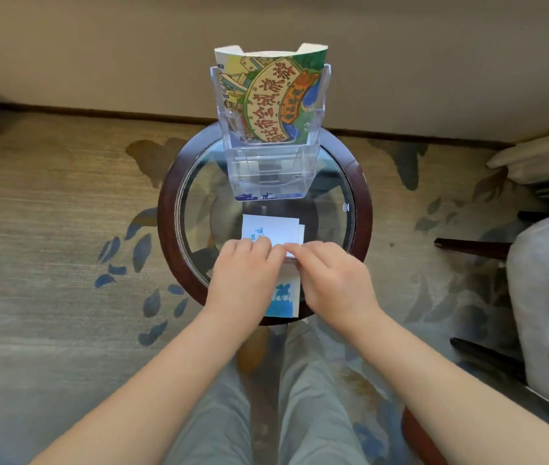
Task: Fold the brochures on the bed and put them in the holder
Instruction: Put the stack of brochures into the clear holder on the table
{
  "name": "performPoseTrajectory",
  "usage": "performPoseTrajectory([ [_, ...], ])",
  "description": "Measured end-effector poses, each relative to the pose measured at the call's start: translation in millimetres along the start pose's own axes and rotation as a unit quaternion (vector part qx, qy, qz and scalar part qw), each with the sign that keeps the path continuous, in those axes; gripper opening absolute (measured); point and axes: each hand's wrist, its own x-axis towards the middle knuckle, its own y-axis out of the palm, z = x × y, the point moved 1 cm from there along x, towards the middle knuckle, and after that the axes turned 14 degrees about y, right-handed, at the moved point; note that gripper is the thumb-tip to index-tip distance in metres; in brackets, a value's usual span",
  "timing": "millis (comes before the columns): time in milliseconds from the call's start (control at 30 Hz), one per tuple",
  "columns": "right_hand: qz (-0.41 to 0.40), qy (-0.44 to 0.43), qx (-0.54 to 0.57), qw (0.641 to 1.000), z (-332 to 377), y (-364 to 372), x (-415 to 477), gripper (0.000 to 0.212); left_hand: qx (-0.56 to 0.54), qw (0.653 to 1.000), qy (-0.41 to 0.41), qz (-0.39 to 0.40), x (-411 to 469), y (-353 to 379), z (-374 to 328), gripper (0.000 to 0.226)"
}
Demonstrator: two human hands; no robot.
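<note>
A white brochure with blue print (271, 231) lies folded on the round glass-topped table (362, 209), its near end (283, 302) reaching over the table's front rim. My left hand (244, 273) and my right hand (331, 276) lie side by side on top of it, fingertips pressing its middle; the fingers look fairly straight. Behind it stands a clear plastic holder (271, 169). A colourful brochure (268, 92) stands upright in the holder's rear pocket. The front pocket shows only a blue strip at its bottom.
The table has a dark wooden rim and stands on patterned carpet (65, 229) near a beige wall. A chair with a white cover (548, 297) and dark legs is at the right. My knees in grey trousers are under the table's near edge.
</note>
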Motion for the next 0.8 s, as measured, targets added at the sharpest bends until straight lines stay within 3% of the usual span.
performPoseTrajectory([
  [67, 0.093, -0.008, -0.103, 0.990, 10.0, -2.0, 1.3, 0.045, 0.020, 0.997, -0.001, 0.080, 2.7, 3.4, -10.7, 0.026],
  [167, 0.205, 0.001, -0.222, 0.953, 22.8, -10.0, 2.2, 0.037, 0.014, 0.992, 0.002, 0.122, 6.0, 1.7, -14.9, 0.017],
  [333, 0.215, 0.020, -0.270, 0.938, 42.2, -37.5, 39.0, 0.025, 0.051, 0.990, -0.030, 0.130, 23.5, -31.7, 1.5, 0.025],
  [433, 0.170, -0.003, -0.256, 0.952, 48.4, -58.3, 72.5, 0.026, 0.076, 0.991, -0.043, 0.097, 34.6, -67.0, 18.7, 0.031],
  [633, 0.117, -0.030, -0.258, 0.959, 66.2, -104.2, 135.5, 0.026, 0.149, 0.987, -0.054, 0.026, 62.2, -131.6, 49.1, 0.020],
  [800, 0.106, -0.037, -0.248, 0.962, 60.6, -108.1, 161.2, 0.022, 0.123, 0.991, -0.054, 0.024, 85.7, -141.2, 62.6, 0.025],
])
